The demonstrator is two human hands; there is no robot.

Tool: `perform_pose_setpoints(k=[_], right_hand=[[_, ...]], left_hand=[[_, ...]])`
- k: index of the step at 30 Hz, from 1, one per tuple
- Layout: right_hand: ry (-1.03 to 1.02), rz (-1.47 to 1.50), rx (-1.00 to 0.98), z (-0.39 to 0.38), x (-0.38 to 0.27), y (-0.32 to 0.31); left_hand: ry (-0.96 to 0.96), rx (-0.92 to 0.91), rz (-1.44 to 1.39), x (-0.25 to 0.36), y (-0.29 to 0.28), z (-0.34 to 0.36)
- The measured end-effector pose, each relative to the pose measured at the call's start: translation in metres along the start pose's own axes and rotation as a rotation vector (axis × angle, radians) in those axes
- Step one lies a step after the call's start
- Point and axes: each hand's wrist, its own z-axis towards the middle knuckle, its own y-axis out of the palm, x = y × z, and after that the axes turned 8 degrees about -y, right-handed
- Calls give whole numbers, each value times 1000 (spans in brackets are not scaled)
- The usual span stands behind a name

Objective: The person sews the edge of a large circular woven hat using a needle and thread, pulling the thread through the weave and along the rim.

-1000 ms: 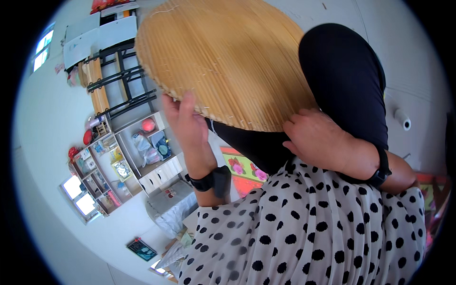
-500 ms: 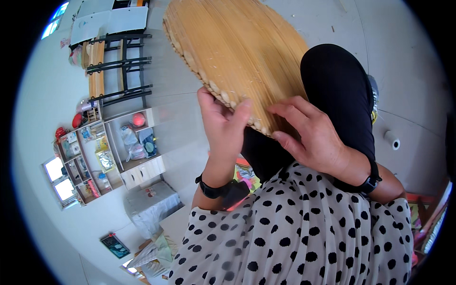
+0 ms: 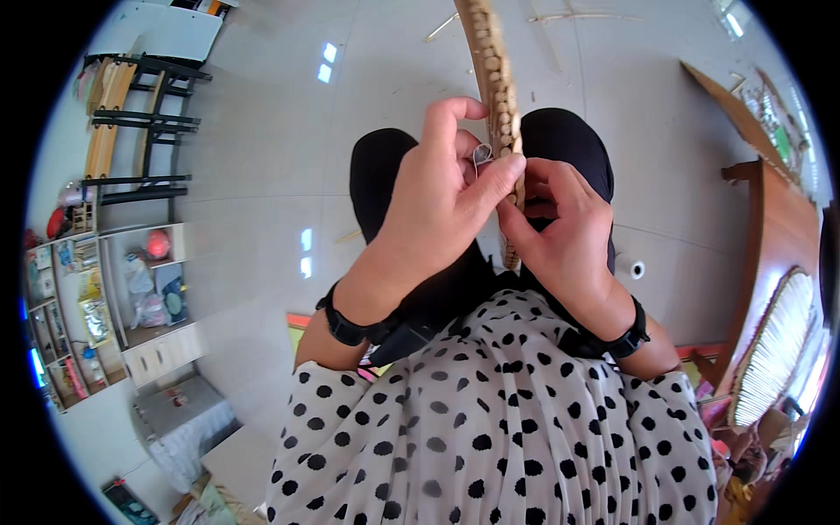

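Note:
A stiff, flat straw panel [image 3: 494, 74] stands edge-up between my knees, so its knobbly bound rim faces me and its broad sides barely show. My left hand [image 3: 429, 206] grips that rim from the left, thumb laid over it and index finger bent. By the left fingers shows a small thin loop [image 3: 481, 156]; whether it is a ring or thread I cannot tell. Just below, my right hand [image 3: 567, 229] pinches the rim from the right side with curled fingers. Anything fine between its fingertips is hidden.
Thin straw stalks [image 3: 586, 16] lie on the tiled floor ahead. A white roll [image 3: 632, 266] stands beside my right knee. Further right is a brown wooden table [image 3: 754, 236] with a bristly pale straw piece [image 3: 774, 350] near it. Shelves [image 3: 131, 289] and stacked black-legged furniture [image 3: 144, 122] line the left.
The panel has turned from showing its broad face to standing edge-on, its bound rim now toward me. Both hands have shifted up and closer together on the rim. My view has swung right.

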Motion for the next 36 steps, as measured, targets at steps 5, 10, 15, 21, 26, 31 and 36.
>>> perform_pose_setpoints(k=[5,10,15,21,26,31,36], right_hand=[[87,-37,98,2,7,-11],[76,-126,73,-5,14,-15],[91,-179,108,-9,17,-16],[104,-134,128,-9,18,-12],[125,-130,102,-8,18,-12],[104,-154,113,-8,21,-14],[89,-155,83,-6,12,-14]], left_hand=[[56,69,-149,-2,-20,4],[46,248,-247,-20,-53,-4],[356,624,281,-50,-60,-7],[411,343,327,-55,-25,-3],[359,315,179,-62,-20,11],[282,190,-612,-38,-76,-11],[413,137,-755,-43,-144,-64]])
